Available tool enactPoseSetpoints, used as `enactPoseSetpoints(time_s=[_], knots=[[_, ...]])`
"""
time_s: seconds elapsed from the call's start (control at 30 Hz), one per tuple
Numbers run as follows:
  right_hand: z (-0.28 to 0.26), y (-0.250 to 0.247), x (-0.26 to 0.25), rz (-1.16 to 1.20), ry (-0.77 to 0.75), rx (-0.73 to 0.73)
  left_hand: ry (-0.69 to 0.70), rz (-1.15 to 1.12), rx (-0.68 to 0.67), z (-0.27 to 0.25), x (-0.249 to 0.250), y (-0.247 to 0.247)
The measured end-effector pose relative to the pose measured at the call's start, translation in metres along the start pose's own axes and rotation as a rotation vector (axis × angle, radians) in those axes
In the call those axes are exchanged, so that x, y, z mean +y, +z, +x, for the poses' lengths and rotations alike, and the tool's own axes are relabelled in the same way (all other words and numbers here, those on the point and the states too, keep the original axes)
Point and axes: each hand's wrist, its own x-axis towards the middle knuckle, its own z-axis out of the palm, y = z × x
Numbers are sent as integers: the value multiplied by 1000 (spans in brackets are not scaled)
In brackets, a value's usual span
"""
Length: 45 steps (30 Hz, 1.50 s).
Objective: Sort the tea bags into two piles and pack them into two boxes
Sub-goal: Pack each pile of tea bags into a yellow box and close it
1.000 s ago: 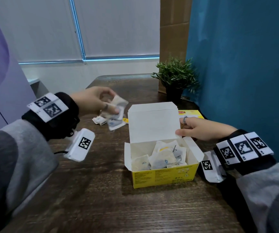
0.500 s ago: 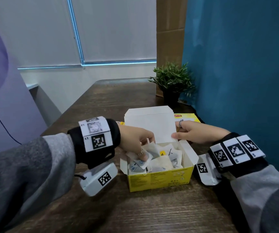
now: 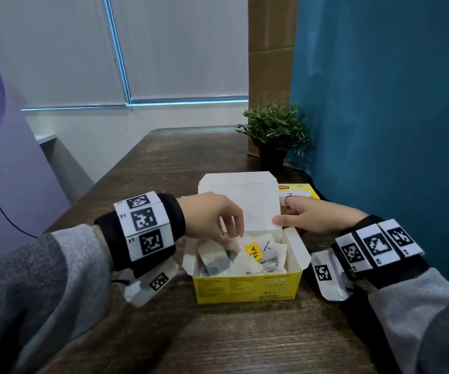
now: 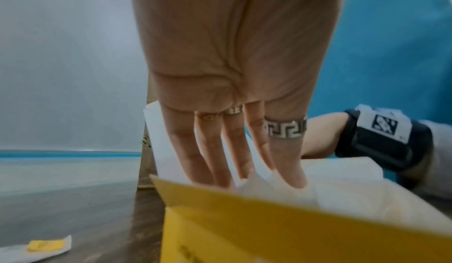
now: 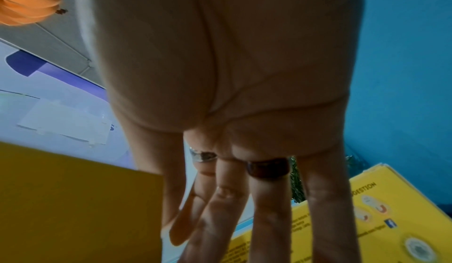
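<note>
On the wooden table (image 3: 163, 168) stands an open yellow box (image 3: 247, 288), its white lid (image 3: 238, 201) raised toward the far side. Over the box's left half hangs the left hand (image 3: 212, 215), fingers (image 4: 232, 151) pointing down, nearly straight and a little spread, their tips among the tea bags (image 3: 234, 261) heaped inside. From the left wrist view the tips press into the white paper (image 4: 276, 182) just behind the box's yellow wall (image 4: 293, 228); whether any bag is pinched I cannot tell, since the tips are hidden behind that wall. One bag shows a yellow "TEA" tag (image 3: 254, 252), lying just right of the fingers. The bags overlap too much for an exact count; at least five show.

At the lid's right edge the right hand (image 3: 317, 215) holds it upright, thumb on the white inner face and fingers behind it. In the right wrist view those fingers (image 5: 269, 199) reach down, fairly straight, beside the yellow outer face of the lid (image 5: 73, 199).

Two boxes are in sight: the open one, and a second yellow box (image 3: 299, 190) lying closed behind it, partly covered by the right hand. A single loose bag with a yellow tag (image 4: 46, 246) lies on the table left of the open box, well apart from the left hand. One potted plant (image 3: 273, 133) stands at the far right by the blue wall (image 3: 393, 103).
</note>
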Motion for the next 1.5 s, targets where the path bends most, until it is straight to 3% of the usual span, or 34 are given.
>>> enactPoseSetpoints(time_s=[0.17, 0.3, 0.47, 0.53, 0.6, 0.67, 0.73, 0.9, 1.27, 1.37, 1.5], knots=[[2, 0, 0, 10, -10, 12, -9, 74, -37, -4, -6, 7], [2, 2, -4, 18, -33, 6, -62, 143, 19, -3, -13, 14], [7, 4, -7, 10, -46, 3, -93, 22, 19, -11, -24, 3], [12, 5, -8, 3, -58, -4, -88, -141, 124, -16, -39, -10], [18, 5, -10, 3, -77, -18, -140, -309, 313, -19, -64, -28], [22, 5, -15, -2, -84, -44, -274, -431, 464, -20, -99, -41], [26, 5, -19, 10, -89, -44, -423, -480, 504, -17, -137, -47], [34, 3, -13, 76, -90, -134, -667, -385, 421, 8, -194, -41], [33, 0, 18, 260, -131, -194, -793, -73, 163, 69, -230, -17], [33, -1, 19, 262, -135, -186, -811, -108, 108, 66, -228, -18], [33, 1, 20, 282, -163, -194, -788, -193, 151, 61, -226, -16]])
